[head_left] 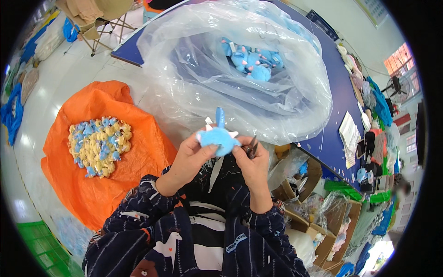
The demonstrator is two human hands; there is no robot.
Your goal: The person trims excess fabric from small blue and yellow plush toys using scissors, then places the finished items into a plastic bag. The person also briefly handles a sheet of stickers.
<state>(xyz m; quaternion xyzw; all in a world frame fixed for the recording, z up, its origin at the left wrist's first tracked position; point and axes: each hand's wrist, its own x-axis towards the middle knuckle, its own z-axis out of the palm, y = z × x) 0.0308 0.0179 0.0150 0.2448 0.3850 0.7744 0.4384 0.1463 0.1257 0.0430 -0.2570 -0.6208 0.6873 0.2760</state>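
Observation:
Between my two hands, in front of my chest, is a small fluffy light-blue plush toy (216, 138) with pale pink pointed bits, a white tag and a blue strap standing up from it. My left hand (185, 159) grips its left side, thumb pressed on the fur. On the other side my right hand (254, 167) pinches the toy with thumb and fingertips. Dark thread snips (251, 147) are tucked in that same right hand, blades pointing up. Just beyond, a large clear plastic bag (161, 51) gapes wide, with several similar blue plush toys (254, 62) inside.
An orange sack (60, 138) on the floor at left holds a heap of yellow and blue plush toys (99, 143). The bag rests on a blue table (318, 147). Cardboard boxes (311, 177) stand below right. A folding chair (104, 23) is at far left.

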